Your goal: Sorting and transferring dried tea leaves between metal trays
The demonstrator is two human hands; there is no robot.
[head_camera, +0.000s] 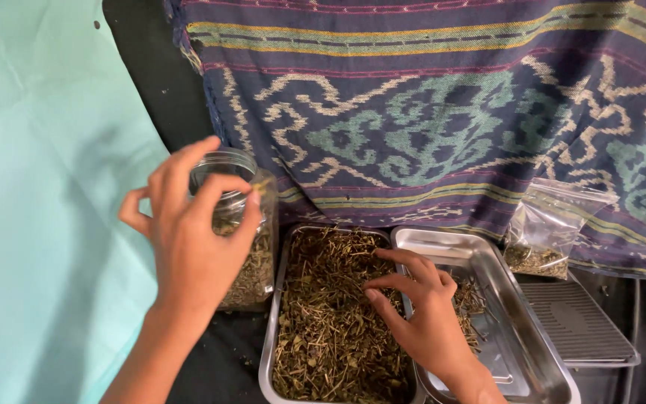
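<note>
- The left hand (188, 239) hovered over the mouth of a clear jar (244, 232), fingers bunched at the rim as if pinching something small; whether it held any herbs, I could not tell.
- The jar stood upright at the left end of the dark tabletop (222, 359), partly filled with dried herbs, close beside the tray so a pinch had little way to travel.
- The right hand (420, 299) lay low across the left tray (271, 337), fingers spread and curled loosely into the dried herbs (323, 329), raking more than gripping.
- Its wrist crossed the rim of a second tray (517, 314), nearly bare but for a few scattered bits, which overlapped the first tray's right edge.
- A small clear bag (547, 228) with some herbs in it leaned against the patterned cloth (443, 112) behind, apart from both hands.
- A grey ribbed plate (577, 322) sat at the right, just beside the second tray.
</note>
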